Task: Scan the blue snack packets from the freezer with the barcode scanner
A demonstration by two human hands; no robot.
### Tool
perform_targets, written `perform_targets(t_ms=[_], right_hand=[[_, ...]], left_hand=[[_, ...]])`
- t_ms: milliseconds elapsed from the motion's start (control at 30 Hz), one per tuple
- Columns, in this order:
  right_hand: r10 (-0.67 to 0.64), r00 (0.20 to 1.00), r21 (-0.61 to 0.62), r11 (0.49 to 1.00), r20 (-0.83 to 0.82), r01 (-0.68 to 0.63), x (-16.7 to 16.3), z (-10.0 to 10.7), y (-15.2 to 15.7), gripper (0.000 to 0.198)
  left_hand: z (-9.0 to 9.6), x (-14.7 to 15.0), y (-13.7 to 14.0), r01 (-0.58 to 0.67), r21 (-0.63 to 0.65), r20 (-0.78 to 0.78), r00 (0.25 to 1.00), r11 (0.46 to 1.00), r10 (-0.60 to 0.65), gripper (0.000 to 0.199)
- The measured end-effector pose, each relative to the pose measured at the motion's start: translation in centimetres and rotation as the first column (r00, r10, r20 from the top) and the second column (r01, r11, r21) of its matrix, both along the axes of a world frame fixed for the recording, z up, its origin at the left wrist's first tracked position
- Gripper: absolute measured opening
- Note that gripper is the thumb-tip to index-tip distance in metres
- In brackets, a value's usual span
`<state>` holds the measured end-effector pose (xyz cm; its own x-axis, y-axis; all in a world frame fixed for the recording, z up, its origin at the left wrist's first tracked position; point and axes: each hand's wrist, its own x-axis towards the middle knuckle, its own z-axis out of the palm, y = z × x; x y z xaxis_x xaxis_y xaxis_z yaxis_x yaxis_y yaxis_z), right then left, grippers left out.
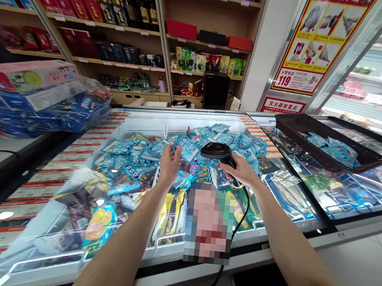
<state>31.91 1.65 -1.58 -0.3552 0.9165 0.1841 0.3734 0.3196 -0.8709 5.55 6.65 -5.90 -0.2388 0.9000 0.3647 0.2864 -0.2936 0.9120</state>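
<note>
My left hand (170,162) is closed, pinching the left edge of a small blue packet (190,151) with a white label. In my right hand (241,170) is a black handheld barcode scanner (216,151), its head pointing left above the packet's right side. A black cable (243,216) runs from the scanner's handle down past the freezer's front edge. Many similar blue packets (122,147) lie spread and overlapping on the glass top beneath and beyond both hands. Whether my right fingers also touch a packet is hard to make out.
Bagged frozen goods show through the chest freezer's glass (152,248). On the right stands a dark brown basket (362,169) holding more blue packets. Blue plastic-wrapped packages (40,111) are piled at the left. Behind are shelves (208,44) of boxes and bottles.
</note>
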Motion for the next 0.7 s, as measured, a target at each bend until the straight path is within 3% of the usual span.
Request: perform_targets(t_ms=[700], right_hand=[[0.036,0.997,0.006,0.999,0.064,-0.037,0.21,0.04,-0.05,0.037]], left_hand=[[-0.27,-0.14,0.19,0.0,0.018,0.005,1.0,1.0,-0.001,0.04]])
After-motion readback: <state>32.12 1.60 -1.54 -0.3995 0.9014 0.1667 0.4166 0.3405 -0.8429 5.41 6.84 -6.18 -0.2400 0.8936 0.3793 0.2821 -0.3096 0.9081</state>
